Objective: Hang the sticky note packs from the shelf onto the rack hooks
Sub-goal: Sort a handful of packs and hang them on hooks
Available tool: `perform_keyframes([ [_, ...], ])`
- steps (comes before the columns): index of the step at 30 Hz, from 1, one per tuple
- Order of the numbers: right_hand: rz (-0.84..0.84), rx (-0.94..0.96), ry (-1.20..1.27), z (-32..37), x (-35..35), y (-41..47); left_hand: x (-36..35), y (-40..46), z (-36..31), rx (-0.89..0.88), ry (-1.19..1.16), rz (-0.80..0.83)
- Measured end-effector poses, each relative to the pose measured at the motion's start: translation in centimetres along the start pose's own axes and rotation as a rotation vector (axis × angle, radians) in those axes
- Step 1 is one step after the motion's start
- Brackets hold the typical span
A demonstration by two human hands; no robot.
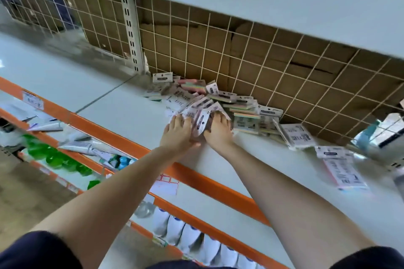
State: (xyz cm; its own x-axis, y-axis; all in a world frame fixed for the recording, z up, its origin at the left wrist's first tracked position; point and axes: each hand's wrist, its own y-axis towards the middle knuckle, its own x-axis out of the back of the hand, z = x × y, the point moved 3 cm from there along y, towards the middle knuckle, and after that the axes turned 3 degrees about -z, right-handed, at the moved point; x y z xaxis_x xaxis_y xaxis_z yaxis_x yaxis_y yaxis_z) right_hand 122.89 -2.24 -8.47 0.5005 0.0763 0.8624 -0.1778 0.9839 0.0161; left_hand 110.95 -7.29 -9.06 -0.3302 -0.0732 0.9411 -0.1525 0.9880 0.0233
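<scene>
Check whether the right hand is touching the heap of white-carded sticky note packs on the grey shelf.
Touching. The head view shows the right hand with its fingers curled onto packs at the front of the heap of sticky note packs.

Your two arms, in short dark sleeves

Your left hand (179, 130) and right hand (218, 129) are bare, without gloves; both forearms are uncovered, and the dark navy sleeves end near the elbows.
</scene>
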Motion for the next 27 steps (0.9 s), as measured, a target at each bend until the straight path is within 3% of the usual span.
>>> perform_keyframes([
  [4,-0.025,-0.056,-0.108,-0.4,-0.4,0.2,0.0,0.7,0.5,-0.011,0.097,-0.051],
  [14,-0.073,0.051,-0.482,0.6,0.1,0.0,0.2,0.9,1.2,-0.110,0.255,-0.120],
  [23,-0.124,0.097,-0.558,0.3,0.0,-1.8,1.3,-2.9,2.5,-0.219,-0.048,-0.272],
  [27,-0.223,0.094,-0.372,-0.4,1.4,-2.9,2.4,-4.3,3.5,-0.166,-0.223,-0.306],
])
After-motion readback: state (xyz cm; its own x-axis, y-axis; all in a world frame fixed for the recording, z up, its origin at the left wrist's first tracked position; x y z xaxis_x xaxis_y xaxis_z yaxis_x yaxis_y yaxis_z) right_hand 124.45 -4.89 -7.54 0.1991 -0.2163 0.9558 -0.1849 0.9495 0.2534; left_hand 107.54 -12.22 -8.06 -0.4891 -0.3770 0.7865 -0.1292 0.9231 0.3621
